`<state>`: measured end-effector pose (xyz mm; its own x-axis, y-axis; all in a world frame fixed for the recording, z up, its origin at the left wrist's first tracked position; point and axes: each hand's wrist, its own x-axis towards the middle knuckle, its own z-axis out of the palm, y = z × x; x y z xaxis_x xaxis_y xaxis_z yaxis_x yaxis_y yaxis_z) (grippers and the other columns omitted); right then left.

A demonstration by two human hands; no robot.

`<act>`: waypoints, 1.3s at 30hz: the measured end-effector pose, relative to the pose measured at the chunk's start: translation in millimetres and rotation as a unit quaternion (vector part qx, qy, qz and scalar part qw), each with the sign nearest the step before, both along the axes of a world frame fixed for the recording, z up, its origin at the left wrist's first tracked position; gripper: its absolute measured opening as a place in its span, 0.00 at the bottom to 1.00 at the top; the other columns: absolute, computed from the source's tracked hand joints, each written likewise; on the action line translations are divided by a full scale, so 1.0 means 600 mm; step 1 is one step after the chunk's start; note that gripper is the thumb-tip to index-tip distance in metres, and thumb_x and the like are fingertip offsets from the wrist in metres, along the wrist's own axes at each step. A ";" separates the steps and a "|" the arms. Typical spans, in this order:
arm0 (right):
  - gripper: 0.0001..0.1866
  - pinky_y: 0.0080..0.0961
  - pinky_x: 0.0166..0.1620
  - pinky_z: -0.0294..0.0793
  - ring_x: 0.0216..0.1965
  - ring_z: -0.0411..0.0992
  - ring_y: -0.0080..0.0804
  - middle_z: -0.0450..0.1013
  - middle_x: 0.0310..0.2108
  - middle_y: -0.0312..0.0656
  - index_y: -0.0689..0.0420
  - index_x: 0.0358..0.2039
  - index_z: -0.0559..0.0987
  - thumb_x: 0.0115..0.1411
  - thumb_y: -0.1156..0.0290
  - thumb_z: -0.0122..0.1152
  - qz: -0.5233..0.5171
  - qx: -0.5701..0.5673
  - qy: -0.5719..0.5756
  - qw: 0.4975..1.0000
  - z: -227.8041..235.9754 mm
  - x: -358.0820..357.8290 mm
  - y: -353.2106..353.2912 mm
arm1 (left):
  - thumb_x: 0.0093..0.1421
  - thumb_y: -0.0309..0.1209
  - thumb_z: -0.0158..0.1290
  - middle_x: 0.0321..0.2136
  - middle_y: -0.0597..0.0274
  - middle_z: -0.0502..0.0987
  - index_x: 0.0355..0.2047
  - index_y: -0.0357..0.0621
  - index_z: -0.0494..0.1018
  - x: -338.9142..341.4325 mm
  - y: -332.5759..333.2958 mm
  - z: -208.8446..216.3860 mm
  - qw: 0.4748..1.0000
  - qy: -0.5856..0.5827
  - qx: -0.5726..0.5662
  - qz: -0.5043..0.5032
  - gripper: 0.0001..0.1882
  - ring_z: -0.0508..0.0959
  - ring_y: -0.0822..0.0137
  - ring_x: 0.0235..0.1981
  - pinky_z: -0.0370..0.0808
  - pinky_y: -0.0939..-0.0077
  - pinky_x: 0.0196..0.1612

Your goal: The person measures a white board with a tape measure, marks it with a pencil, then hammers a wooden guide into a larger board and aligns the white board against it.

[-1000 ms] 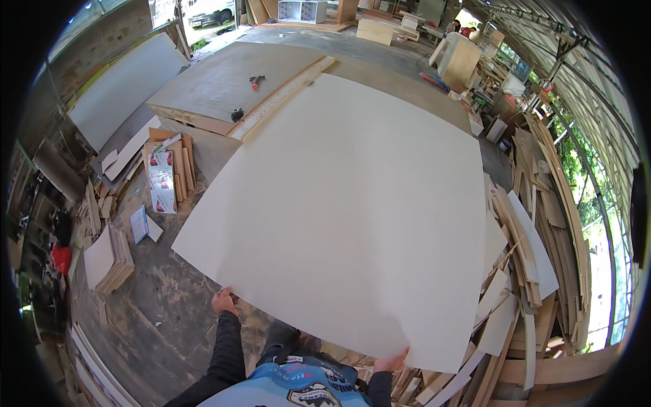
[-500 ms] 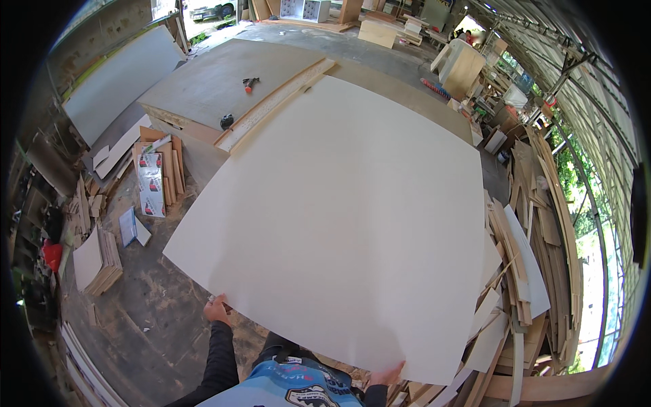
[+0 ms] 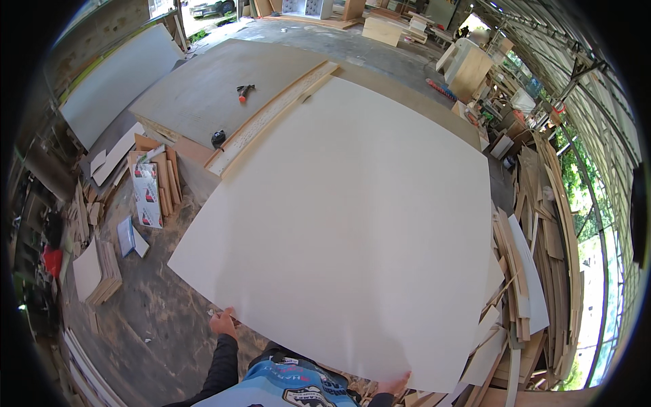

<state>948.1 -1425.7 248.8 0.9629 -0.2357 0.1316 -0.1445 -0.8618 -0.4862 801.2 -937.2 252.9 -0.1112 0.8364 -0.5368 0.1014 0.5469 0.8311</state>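
Note:
A large white sheet of board (image 3: 352,224) spans the middle of the view, its far part lying on a big worktable and its near edge reaching to me. My left hand (image 3: 223,322) grips that near edge toward the left corner, fingers closed round it. Farther right, my right hand (image 3: 395,383) holds the same edge, its thumb on the white face and the other fingers hidden below. Along the sheet's far left side lies a long wooden strip (image 3: 271,119).
On the brown worktable (image 3: 196,85) lie a hammer (image 3: 244,93) and a black tape measure (image 3: 218,139). Cut boards (image 3: 163,180) lean at its near left corner. Stacked panels (image 3: 98,271) stand on the floor at left. Long timber offcuts (image 3: 553,251) crowd the right side.
The view has shifted a little, so the table, tools and both hands appear slightly lower. Both hands keep their hold on the sheet; whether it slid on the table is hard to tell.

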 end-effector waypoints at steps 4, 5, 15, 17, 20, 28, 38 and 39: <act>0.17 0.38 0.49 0.71 0.44 0.72 0.44 0.74 0.42 0.49 0.63 0.45 0.73 0.62 0.64 0.52 -0.110 0.270 0.027 0.956 0.058 0.045 0.058 | 0.50 0.28 0.60 0.16 0.56 0.72 0.22 0.38 0.64 0.033 0.007 -0.004 0.999 0.028 0.019 -0.003 0.14 0.75 0.63 0.11 0.72 0.70 0.11; 0.18 0.37 0.49 0.70 0.45 0.72 0.46 0.74 0.42 0.49 0.62 0.45 0.73 0.59 0.63 0.55 -0.155 0.421 0.010 0.894 0.052 0.057 0.059 | 0.50 0.28 0.61 0.16 0.56 0.71 0.22 0.39 0.64 0.043 0.009 -0.003 0.999 0.033 0.027 -0.001 0.14 0.75 0.63 0.12 0.72 0.70 0.11; 0.18 0.35 0.47 0.73 0.43 0.73 0.46 0.74 0.45 0.48 0.63 0.46 0.72 0.66 0.64 0.41 -0.121 0.695 -0.032 0.708 -0.031 0.137 0.023 | 0.48 0.27 0.61 0.16 0.58 0.70 0.21 0.40 0.63 0.119 0.030 -0.007 1.000 0.018 0.006 -0.010 0.15 0.73 0.64 0.11 0.77 0.67 0.15; 0.15 0.34 0.45 0.74 0.41 0.74 0.45 0.75 0.42 0.49 0.64 0.45 0.72 0.63 0.67 0.47 -0.096 0.264 0.040 0.959 0.026 0.144 0.065 | 0.48 0.26 0.61 0.16 0.59 0.70 0.21 0.40 0.63 0.129 0.030 0.000 1.000 0.012 0.020 0.005 0.14 0.73 0.64 0.11 0.77 0.67 0.15; 0.16 0.34 0.42 0.74 0.38 0.76 0.42 0.76 0.38 0.50 0.64 0.43 0.72 0.55 0.71 0.57 -0.006 0.016 0.006 1.000 0.019 0.158 0.052 | 0.48 0.26 0.61 0.16 0.58 0.71 0.22 0.39 0.64 0.148 0.038 -0.003 1.000 0.003 0.011 0.002 0.14 0.73 0.64 0.10 0.76 0.68 0.15; 0.19 0.37 0.45 0.73 0.41 0.74 0.46 0.76 0.38 0.50 0.62 0.41 0.74 0.52 0.64 0.63 -0.049 0.016 0.063 0.997 -0.004 0.243 0.058 | 0.48 0.25 0.61 0.16 0.55 0.71 0.21 0.39 0.63 0.229 0.055 0.016 0.999 0.046 0.011 -0.012 0.14 0.73 0.64 0.11 0.75 0.69 0.13; 0.14 0.36 0.43 0.75 0.39 0.75 0.40 0.76 0.41 0.46 0.63 0.42 0.75 0.60 0.67 0.51 -0.099 0.233 0.009 0.968 -0.003 0.351 0.107 | 0.47 0.26 0.62 0.15 0.57 0.71 0.19 0.40 0.63 0.336 0.090 -0.003 0.998 0.057 0.026 0.001 0.15 0.72 0.64 0.10 0.75 0.67 0.13; 0.14 0.36 0.43 0.75 0.39 0.75 0.40 0.76 0.40 0.46 0.62 0.42 0.75 0.60 0.67 0.50 -0.072 0.048 0.031 0.996 0.014 0.361 0.117 | 0.47 0.26 0.62 0.15 0.57 0.71 0.18 0.40 0.63 0.350 0.092 -0.003 0.998 0.054 0.026 0.003 0.16 0.72 0.64 0.10 0.75 0.67 0.13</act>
